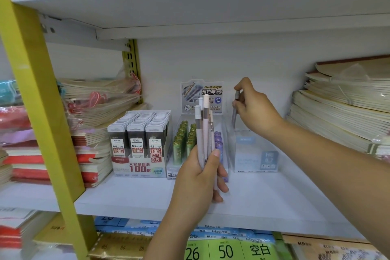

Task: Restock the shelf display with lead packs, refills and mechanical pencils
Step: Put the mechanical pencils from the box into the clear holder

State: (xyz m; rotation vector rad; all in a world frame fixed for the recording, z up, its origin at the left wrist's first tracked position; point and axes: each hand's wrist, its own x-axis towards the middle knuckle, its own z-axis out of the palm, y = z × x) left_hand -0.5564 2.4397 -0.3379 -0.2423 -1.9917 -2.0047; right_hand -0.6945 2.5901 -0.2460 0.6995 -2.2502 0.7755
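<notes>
My left hand (202, 177) grips a bundle of several pale mechanical pencils (203, 133) upright in front of the middle display. My right hand (254, 110) pinches a single grey mechanical pencil (234, 112) near its top, tip down over the clear display box (253, 154) labelled HB 0.7 at the right. Left of that stands a clear display of green and purple lead tubes (182, 143) with a printed header card (202, 96). Further left is a box of 0.5 HB lead packs (138, 141).
The white shelf board (135, 198) carries stacked notebooks at the left (92, 145) and a tall stack at the right (341, 112). A yellow upright (40, 112) crosses the left. Paper packs (219, 249) fill the shelf below. Another shelf hangs above.
</notes>
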